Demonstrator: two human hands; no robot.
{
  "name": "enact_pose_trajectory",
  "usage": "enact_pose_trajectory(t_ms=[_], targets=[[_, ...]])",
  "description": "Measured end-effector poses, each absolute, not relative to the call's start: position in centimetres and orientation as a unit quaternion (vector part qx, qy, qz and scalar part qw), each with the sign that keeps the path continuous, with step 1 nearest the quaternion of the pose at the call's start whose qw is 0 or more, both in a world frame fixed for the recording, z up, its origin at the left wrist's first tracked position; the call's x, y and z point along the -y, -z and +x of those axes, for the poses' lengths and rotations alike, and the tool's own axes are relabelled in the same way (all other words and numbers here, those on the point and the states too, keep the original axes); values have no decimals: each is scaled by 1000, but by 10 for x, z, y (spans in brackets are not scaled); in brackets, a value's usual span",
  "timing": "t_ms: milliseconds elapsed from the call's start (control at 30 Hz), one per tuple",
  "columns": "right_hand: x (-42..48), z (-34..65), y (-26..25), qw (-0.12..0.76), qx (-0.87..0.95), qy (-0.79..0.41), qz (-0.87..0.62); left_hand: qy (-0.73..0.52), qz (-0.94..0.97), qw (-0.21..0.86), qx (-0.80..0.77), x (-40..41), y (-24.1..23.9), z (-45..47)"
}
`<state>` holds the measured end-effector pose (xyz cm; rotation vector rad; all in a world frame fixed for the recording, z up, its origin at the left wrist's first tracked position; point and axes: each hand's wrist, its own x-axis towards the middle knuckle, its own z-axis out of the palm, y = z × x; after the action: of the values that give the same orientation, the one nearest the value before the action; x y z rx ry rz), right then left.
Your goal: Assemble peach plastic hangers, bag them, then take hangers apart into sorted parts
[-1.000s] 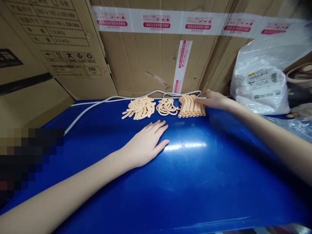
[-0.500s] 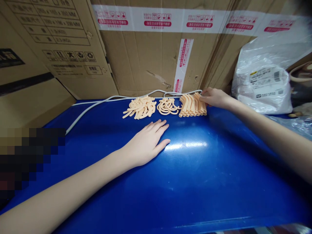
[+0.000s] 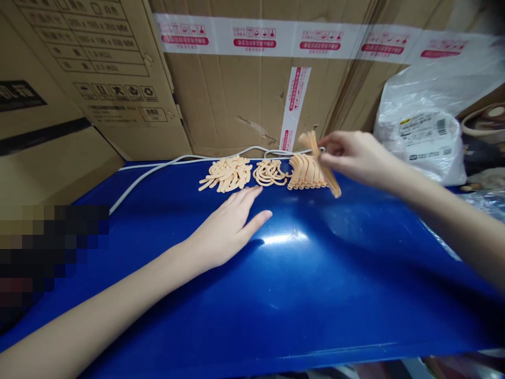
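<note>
My right hand [image 3: 351, 155] pinches one long beige strip [image 3: 331, 181], raised and slanting over the right end of a neat row of similar curved strips [image 3: 303, 171]. The lifted strip is slightly blurred, and its exact kind cannot be made out. Flat and with fingers stretched out, my left hand [image 3: 226, 226] is over the blue table, just in front of two beige piles. The nearer one is a small heap of thin curved pieces [image 3: 270, 172]; left of it lies a larger heap of short beige pieces [image 3: 226, 173]. My left hand holds nothing.
A white cable [image 3: 148, 178] runs along the back of the blue table [image 3: 276, 310]. Cardboard boxes [image 3: 221, 100] stand behind and at the left. A white plastic bag [image 3: 422, 142] with a label sits at the back right, beside clear plastic wrap [image 3: 487, 208].
My right hand has lifted a beige strip off the right end of the row and drawn slightly upward. My left hand has shifted a little left and towards the heaps, staying open.
</note>
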<state>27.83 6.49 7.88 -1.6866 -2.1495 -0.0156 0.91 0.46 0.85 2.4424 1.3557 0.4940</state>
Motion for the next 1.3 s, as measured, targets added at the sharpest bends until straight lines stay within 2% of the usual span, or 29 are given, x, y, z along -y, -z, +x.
enact_pose_trajectory(t_ms=[100, 267, 600, 967, 1133, 1300], targets=[[-39, 263, -52, 150, 835, -47, -527, -230, 832, 176, -474, -3, -14, 6], [-12, 247, -22, 103, 891, -92, -432, -235, 862, 173, -415, -4, -7, 8], [-2, 241, -13, 101, 945, 53, -306, -254, 893, 134, -347, -7, -1, 10], [-2, 254, -5, 138, 945, 71, -287, -245, 901, 139, -328, -8, 1, 7], [-2, 260, -6, 139, 940, 42, -307, -254, 883, 151, -365, -4, 4, 8], [-5, 269, -11, 112, 939, -14, -326, -273, 843, 214, -412, -2, 9, 12]])
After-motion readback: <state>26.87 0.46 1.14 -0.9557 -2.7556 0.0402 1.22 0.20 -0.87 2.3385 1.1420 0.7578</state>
